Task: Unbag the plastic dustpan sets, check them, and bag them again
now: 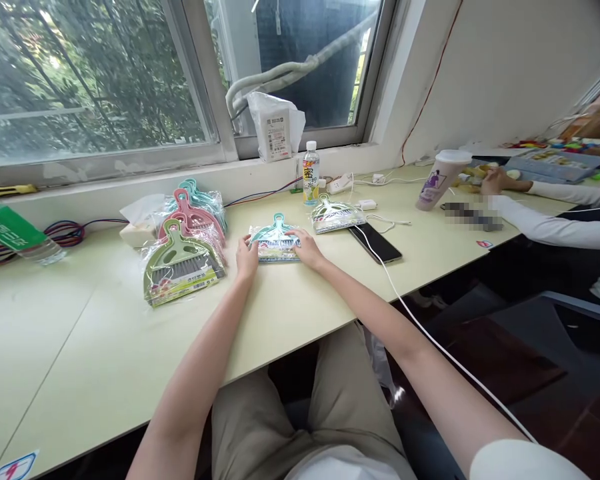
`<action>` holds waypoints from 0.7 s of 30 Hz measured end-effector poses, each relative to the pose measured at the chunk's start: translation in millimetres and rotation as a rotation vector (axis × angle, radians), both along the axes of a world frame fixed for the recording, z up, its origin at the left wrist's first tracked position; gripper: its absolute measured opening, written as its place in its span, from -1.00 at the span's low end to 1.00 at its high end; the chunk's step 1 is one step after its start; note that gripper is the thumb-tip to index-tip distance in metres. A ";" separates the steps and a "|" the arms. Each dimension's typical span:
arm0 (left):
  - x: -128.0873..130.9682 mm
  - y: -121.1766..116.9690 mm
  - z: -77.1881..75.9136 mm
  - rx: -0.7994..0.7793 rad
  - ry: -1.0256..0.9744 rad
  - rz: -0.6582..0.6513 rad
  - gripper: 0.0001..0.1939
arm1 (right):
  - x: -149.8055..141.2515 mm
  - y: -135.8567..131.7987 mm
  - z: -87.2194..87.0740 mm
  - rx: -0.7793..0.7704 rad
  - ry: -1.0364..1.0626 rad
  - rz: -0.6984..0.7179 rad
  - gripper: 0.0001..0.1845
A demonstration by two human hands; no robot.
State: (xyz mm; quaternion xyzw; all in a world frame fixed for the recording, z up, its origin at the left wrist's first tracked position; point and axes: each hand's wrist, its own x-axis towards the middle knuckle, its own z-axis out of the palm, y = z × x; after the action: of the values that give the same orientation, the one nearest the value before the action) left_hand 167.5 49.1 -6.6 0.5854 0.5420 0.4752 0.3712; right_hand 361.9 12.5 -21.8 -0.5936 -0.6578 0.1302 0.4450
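Note:
A teal mini dustpan-and-brush set (275, 240) in a clear plastic bag lies flat on the pale green table (105, 333) in front of me. My left hand (247, 257) grips its left edge and my right hand (307, 247) holds its right edge, fingers curled over the bag. To the left lies a pile of the same bagged sets: a green one (180, 263) in front, a pink one (193, 213) and a teal one (205, 197) behind. One more bagged set (336, 215) lies to the right, by a black phone (375, 242).
A white cable (430, 337) runs from the phone off the table edge. A drink bottle (310, 173), a power strip (341, 183), a tissue pack (140, 220) and a white bag (275, 127) sit near the window sill. Another person's sleeved arms (545, 223) and a lidded cup (440, 180) are at right.

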 end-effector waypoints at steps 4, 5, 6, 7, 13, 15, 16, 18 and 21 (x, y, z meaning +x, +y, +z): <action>-0.8 6.6 1.9 -0.090 -0.222 0.080 -0.63 | 6.7 -2.6 6.2 0.120 0.123 -0.003 -0.37; -1.0 7.9 2.8 -0.135 -0.321 0.073 -0.64 | 8.0 -4.5 10.0 0.163 0.147 0.010 -0.36; -0.9 8.7 3.7 -0.189 -0.419 0.040 -0.65 | 8.8 -6.8 14.4 0.206 0.161 0.035 -0.36; -0.4 8.9 4.4 -0.246 -0.501 -0.016 -0.67 | 8.9 -9.6 19.1 0.248 0.158 0.064 -0.36; 8.2 0.8 3.2 -0.355 -0.648 -0.219 -0.81 | 0.6 -25.2 36.1 0.281 -0.163 0.010 -0.42; 11.2 -0.6 2.0 -0.354 -0.664 -0.182 -0.82 | -3.6 -27.2 34.7 0.247 -0.284 -0.021 -0.53; 12.2 -0.5 1.4 -0.345 -0.677 -0.163 -0.81 | -5.8 -27.5 33.1 0.232 -0.327 -0.016 -0.59; 12.7 0.7 0.8 -0.311 -0.715 -0.119 -0.79 | -10.4 -27.1 29.4 0.207 -0.366 0.033 -0.69; 10.0 3.6 1.3 -0.274 -0.770 -0.046 -0.77 | -15.1 -24.0 24.0 0.183 -0.320 0.150 -0.74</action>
State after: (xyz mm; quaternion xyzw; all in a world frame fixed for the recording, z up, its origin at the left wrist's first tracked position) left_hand 177.5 52.7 -5.3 0.3219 0.4085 0.5745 0.6321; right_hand 346.8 -11.5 2.2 -0.5130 -0.7717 0.0064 0.3759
